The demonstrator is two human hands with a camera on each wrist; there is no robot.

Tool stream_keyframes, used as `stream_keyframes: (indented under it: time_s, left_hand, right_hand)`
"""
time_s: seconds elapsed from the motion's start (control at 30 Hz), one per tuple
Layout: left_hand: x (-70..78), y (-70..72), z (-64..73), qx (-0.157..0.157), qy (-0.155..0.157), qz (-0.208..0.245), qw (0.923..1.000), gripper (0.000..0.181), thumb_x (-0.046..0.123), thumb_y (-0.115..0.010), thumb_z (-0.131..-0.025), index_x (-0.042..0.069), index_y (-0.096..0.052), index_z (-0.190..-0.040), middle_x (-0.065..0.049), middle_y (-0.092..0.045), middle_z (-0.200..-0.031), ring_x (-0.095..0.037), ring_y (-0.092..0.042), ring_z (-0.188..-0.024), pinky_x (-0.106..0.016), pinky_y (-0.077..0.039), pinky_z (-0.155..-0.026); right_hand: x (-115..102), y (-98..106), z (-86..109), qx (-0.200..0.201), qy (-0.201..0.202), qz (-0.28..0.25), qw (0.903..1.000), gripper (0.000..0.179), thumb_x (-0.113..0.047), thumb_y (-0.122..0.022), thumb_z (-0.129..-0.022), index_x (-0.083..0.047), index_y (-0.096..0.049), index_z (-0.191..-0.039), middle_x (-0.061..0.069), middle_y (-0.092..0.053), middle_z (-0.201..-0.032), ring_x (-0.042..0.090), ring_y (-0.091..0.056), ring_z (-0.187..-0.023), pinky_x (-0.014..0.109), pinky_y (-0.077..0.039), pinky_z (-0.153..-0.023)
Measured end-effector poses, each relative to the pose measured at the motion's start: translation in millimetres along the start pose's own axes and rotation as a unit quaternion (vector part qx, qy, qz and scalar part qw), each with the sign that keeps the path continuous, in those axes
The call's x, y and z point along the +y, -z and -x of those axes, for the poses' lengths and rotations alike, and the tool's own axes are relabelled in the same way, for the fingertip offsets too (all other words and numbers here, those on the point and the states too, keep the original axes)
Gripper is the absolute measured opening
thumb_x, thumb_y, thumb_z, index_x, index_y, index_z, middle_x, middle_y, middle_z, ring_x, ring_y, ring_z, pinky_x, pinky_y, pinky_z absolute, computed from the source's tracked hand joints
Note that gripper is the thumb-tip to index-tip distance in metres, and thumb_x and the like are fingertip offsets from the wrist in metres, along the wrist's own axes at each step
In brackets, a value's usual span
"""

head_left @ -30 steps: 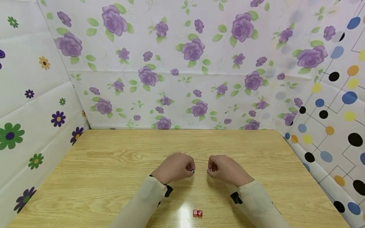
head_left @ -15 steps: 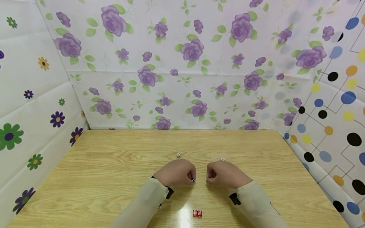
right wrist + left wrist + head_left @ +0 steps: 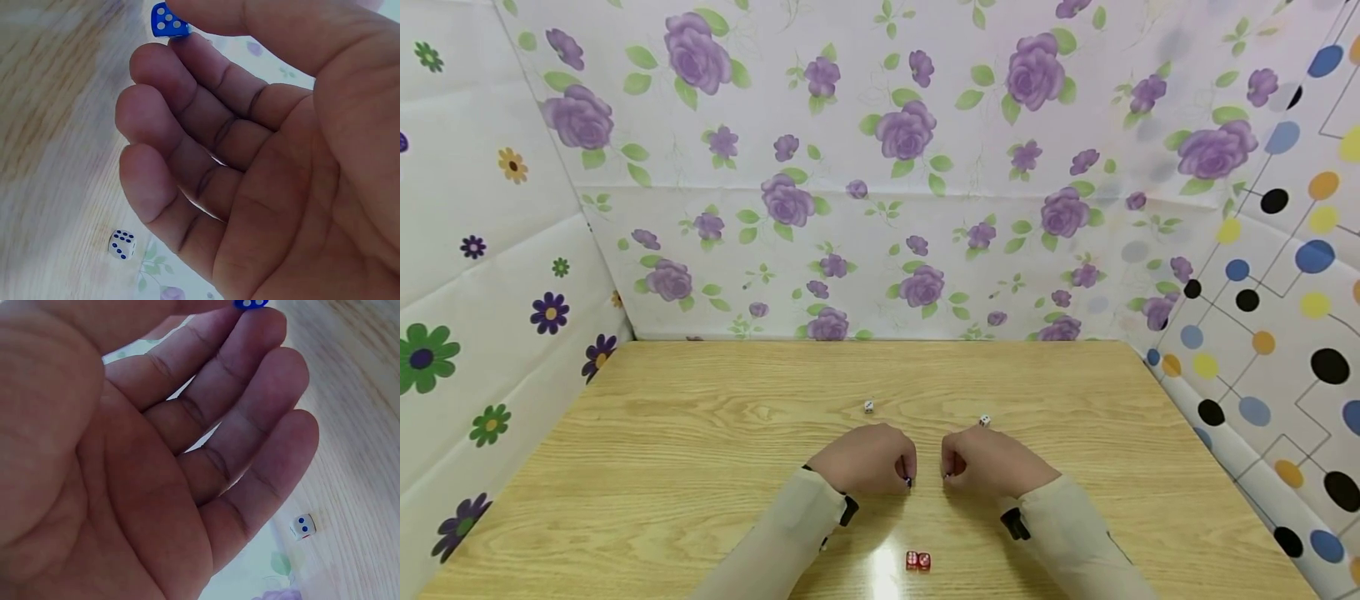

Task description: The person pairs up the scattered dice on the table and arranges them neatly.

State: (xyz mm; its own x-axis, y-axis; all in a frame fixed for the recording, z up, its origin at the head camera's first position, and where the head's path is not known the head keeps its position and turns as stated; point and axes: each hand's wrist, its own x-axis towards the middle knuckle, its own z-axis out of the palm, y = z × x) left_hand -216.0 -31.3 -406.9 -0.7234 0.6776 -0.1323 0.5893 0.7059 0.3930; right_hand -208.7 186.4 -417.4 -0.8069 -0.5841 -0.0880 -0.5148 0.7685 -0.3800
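My left hand (image 3: 865, 458) pinches a blue die (image 3: 252, 303) with white pips between thumb and index finger, low over the table. Facing it across a narrow gap, my right hand (image 3: 1000, 461) pinches another blue die (image 3: 169, 22), five pips on the face toward the wrist camera. Just beyond the left hand a white die (image 3: 868, 407) lies on the wood. A second white die (image 3: 985, 421) sits right behind the right hand's knuckles. Nearer to me, between the forearms, two red dice (image 3: 918, 561) stand side by side.
The wood-grain table (image 3: 715, 400) ends at a floral cloth wall (image 3: 865, 250) at the back. Patterned cloth also hangs on the left (image 3: 512, 292) and, with coloured dots, on the right (image 3: 1247, 317).
Both hands have come toward me, each still pinching its blue die. The two white dice, earlier not visible, now show beyond the hands. The red dice have stayed put.
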Motion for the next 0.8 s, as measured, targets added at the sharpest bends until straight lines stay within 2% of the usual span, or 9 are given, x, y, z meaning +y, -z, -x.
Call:
stream_keyframes:
  time_s: [0.47,0.8]
  left_hand:
    - [-3.5,-4.7,-1.7,-0.005,-0.002,0.009,0.9999,0.015,0.012,-0.071,-0.08,0.027,-0.068,-0.079,0.018,-0.059,-0.077,0.0,-0.054,-0.069,-0.021,-0.047,-0.065]
    - [0.5,-4.3,0.0,-0.009,0.0,0.012,0.9999,0.014,0.011,-0.071,-0.079,0.025,-0.068,-0.08,0.015,-0.061,-0.079,0.0,-0.054,-0.069,-0.021,-0.047,-0.065]
  right_hand:
    - [-2.5,-2.8,-0.6,-0.03,-0.014,-0.008,0.9994,0.014,-0.013,-0.071,-0.081,-0.023,-0.061,-0.076,-0.014,-0.055,-0.071,0.004,-0.049,-0.063,0.025,-0.043,-0.06]
    - [-2.1,-4.2,-1.2,-0.042,-0.012,-0.015,0.9989,0.014,-0.016,-0.07,-0.083,-0.023,-0.06,-0.077,-0.015,-0.055,-0.072,0.004,-0.05,-0.062,0.025,-0.043,-0.06]
